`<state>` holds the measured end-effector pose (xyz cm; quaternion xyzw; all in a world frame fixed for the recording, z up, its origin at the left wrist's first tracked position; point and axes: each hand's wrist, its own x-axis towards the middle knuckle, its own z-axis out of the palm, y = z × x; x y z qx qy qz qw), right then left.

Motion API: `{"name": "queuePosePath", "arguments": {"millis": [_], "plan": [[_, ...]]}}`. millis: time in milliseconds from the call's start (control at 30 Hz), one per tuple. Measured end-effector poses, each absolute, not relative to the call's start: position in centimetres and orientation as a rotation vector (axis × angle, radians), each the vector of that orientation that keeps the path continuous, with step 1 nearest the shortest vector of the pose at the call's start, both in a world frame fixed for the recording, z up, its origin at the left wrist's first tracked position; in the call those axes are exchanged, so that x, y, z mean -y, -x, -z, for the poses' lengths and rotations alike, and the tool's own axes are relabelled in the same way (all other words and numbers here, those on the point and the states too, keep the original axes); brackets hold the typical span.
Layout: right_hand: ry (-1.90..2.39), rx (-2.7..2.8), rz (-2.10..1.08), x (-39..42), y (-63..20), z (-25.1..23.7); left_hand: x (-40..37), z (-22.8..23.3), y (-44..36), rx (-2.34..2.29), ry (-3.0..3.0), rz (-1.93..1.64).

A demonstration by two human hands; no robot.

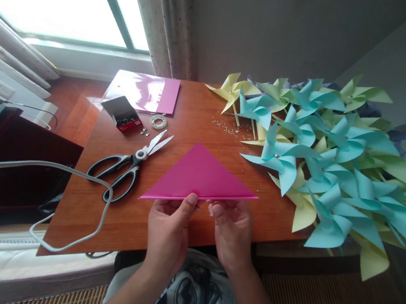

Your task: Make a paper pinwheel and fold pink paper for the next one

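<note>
From my remote seat I am watching a white cable (72, 195) looping across the 8 o'clock corner of the wooden table (200, 117), with black-handled scissors (127, 170) lying open just to its right, blades pointing toward 1 o'clock. At 11 o'clock an open box of fasteners (122, 113) is sitting on the edge of a glossy pink sheet (147, 92), a roll of tape (158, 122) just beside it. At centre, the left hand (168, 229) is pinching the long near edge of the folded pink paper triangle (200, 176), thumb on top and fingers curled beneath; the right hand (232, 232) is gripping the same edge just beside it in the same narrow pinch. The triangle is lying flat, apex toward 12 o'clock. From 1 to 4 o'clock, blue, green and yellow paper pinwheels (335, 158) are piling up over the table's edge.
</note>
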<state>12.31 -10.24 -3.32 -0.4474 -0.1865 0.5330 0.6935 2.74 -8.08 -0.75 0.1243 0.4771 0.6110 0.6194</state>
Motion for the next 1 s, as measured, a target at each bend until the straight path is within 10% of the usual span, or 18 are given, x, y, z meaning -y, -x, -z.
{"name": "queuePosePath", "arguments": {"millis": [1000], "plan": [[1.004, 0.165, -1.128, 9.5, -12.3, 2.3, 8.6, 1.5, -1.9, -0.996, -0.378, -1.358]]}}
